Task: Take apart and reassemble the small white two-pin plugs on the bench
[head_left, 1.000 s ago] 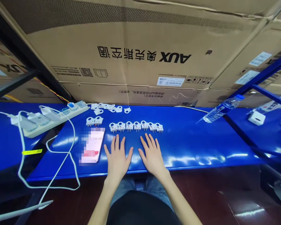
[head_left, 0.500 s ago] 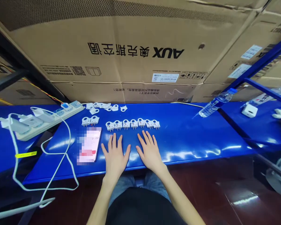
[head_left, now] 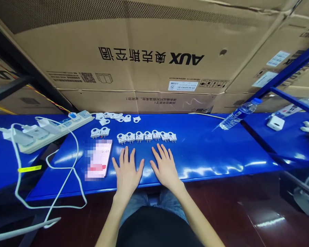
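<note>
I'm resting left hand and right hand palm-down, empty fingers apart, plugs lying in a crosswise row just ahead, about equally near both.

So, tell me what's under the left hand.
The blue tabletop shows around the left hand and between its spread fingers; whatever lies directly beneath is covered and cannot be seen.

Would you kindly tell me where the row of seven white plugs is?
In the head view, the row of plugs lies on the tabletop just beyond the left hand and right hand, with two more plugs to its left.
</note>
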Tool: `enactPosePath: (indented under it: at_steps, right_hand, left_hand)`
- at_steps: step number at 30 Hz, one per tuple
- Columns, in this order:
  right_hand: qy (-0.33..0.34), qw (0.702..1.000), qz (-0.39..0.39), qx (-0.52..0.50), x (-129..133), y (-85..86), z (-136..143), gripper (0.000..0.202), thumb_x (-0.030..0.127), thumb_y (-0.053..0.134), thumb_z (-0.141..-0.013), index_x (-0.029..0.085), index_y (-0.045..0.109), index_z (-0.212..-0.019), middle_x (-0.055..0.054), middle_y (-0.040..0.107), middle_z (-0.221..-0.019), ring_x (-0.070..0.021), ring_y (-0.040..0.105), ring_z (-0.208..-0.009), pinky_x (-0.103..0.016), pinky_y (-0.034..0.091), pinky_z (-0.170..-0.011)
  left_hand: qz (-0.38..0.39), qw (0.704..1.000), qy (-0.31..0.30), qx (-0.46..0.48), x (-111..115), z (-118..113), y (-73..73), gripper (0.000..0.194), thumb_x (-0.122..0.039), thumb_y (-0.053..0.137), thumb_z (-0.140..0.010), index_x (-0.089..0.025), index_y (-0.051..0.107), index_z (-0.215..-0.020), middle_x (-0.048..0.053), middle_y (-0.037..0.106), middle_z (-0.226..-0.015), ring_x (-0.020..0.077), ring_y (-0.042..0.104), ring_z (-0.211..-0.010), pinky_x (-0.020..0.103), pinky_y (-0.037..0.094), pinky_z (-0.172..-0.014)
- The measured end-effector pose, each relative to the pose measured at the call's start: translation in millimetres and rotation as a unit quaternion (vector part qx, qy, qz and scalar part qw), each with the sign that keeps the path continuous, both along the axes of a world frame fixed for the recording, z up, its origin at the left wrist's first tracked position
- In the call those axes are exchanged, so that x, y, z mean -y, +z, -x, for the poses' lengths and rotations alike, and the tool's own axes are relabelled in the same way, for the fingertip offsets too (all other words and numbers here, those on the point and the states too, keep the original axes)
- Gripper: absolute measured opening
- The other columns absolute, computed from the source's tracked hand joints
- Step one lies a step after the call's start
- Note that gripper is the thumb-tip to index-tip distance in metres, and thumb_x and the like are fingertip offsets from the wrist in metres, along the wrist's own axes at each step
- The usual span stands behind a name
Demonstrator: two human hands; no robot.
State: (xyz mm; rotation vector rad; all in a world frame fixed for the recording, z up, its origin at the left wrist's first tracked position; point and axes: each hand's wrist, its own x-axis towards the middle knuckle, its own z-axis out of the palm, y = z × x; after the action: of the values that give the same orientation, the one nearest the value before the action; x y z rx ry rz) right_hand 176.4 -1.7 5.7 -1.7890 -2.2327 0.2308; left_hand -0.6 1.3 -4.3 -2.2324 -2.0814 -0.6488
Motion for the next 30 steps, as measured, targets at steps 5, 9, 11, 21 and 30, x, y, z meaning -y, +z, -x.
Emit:
enactPosePath:
  at_steps: [5, 9, 11, 21, 30]
  right_hand:
    - [-0.001, 1.0, 0.0, 0.0, -0.1, 1.0, -0.3, 0.059, 0.045, 0.037, -0.112, 0.02, 0.04, -0.165, -0.01, 0.029, -0.174, -0.0294, 0.024, -0.163, -0.056, 0.023, -0.132]
    - [0.0, 1.0, 0.005, -0.001, -0.1, 2.6, -0.2, 0.059, 0.046, 0.036, -0.112, 0.02, 0.041, -0.165, -0.01, 0.028, -0.174, -0.0296, 0.024, -0.163, -0.056, 0.023, -0.132]
    - [0.0, 1.0, 0.007, -0.002, -0.1, 3.5, 0.0, 0.059, 0.046, 0.036, -0.112, 0.02, 0.041, -0.165, -0.01, 0.028, -0.174, -0.0298, 0.023, -0.163, -0.056, 0.023, -0.132]
    - [-0.001, 1.0, 0.008, -0.007, -0.1, 2.9, 0.0, 0.059, 0.046, 0.035, -0.112, 0.019, 0.04, -0.165, -0.01, 0.028, -0.174, -0.0296, 0.023, -0.163, -0.056, 0.022, -0.132]
    - [0.0, 1.0, 0.002, 0.007, 0.6, 4.0, 0.9, 0.058, 0.044, 0.035, -0.112, 0.02, 0.041, -0.165, -0.01, 0.03, -0.174, -0.0299, 0.025, -0.163, -0.056, 0.024, -0.131]
  left_hand:
    - [0.002, 1.0, 0.0, -0.01, 0.5, -0.2, 1.8, 0.06, -0.048, 0.04, -0.105, -0.01, 0.054, -0.15, 0.024, 0.045, -0.164, 0.0395, 0.038, -0.155, 0.071, 0.02, -0.125]
    - [0.003, 1.0, 0.002, -0.01, 0.5, -0.6, 2.8, 0.06, -0.048, 0.04, -0.105, -0.011, 0.055, -0.15, 0.023, 0.045, -0.164, 0.0393, 0.038, -0.155, 0.071, 0.021, -0.125]
    - [0.005, 1.0, 0.002, -0.011, 0.5, -0.8, 3.0, 0.06, -0.048, 0.041, -0.105, -0.01, 0.055, -0.15, 0.023, 0.045, -0.164, 0.0392, 0.038, -0.155, 0.071, 0.02, -0.126]
    - [0.006, 1.0, 0.001, -0.015, 0.6, 0.0, 2.1, 0.061, -0.049, 0.04, -0.105, -0.01, 0.055, -0.15, 0.024, 0.045, -0.164, 0.0393, 0.037, -0.156, 0.072, 0.02, -0.126]
    - [0.01, 1.0, 0.002, -0.017, 0.1, -0.5, 4.1, 0.06, -0.047, 0.041, -0.105, -0.009, 0.056, -0.149, 0.024, 0.046, -0.163, 0.0407, 0.038, -0.155, 0.073, 0.022, -0.125]
